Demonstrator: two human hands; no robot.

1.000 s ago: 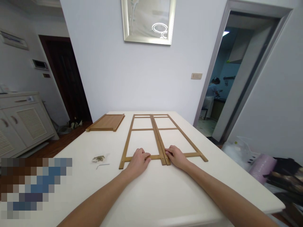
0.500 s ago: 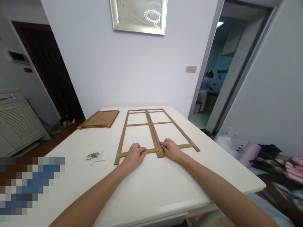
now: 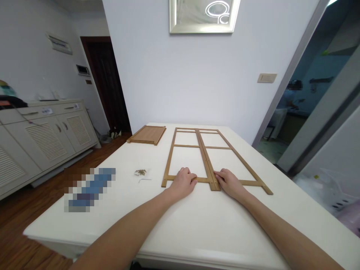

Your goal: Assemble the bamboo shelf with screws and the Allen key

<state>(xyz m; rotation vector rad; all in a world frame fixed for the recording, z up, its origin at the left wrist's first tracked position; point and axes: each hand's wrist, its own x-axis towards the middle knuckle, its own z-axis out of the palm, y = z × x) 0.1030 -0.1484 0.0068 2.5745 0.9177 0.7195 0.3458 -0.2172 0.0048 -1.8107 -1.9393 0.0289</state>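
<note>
- In the head view, two wooden frames lie flat on the white worktop (image 3: pixel 180 228), side by side, their inner uprights together along the middle.
- The left hand (image 3: pixel 182 183) is at the near crossbar (image 3: pixel 203 180) of the left wooden frame (image 3: pixel 170 157); its fingers are curled, pinching that bar.
- The right hand (image 3: pixel 229 183) is at the near end of the right wooden frame (image 3: pixel 243 161), its fingertips touching the inner upright; the fingers are bent, but I cannot tell whether they grip or only press.
- Left of the frames lie brass-coloured screws (image 3: pixel 141 172) with a clear bag, and just below them a bent metal key (image 3: pixel 144 179).
- Farther back on the left, wooden panels (image 3: pixel 146 134) rest flat in a stack.
- Near the left edge, a bluish thing (image 3: pixel 91 189) is blurred into blocks, so any print on it is hidden.
- White labels (image 3: pixel 47 111) are stuck on the drawers of the pale cabinet (image 3: pixel 64 135); their dark marks are too small to read.
- A silvery picture frame (image 3: pixel 200 28) hangs on the wall, with a light switch (image 3: pixel 267 78) lower on the right.
- Through the doorway on the right, a person (image 3: pixel 287 99) stands by a counter in the dim room.
</note>
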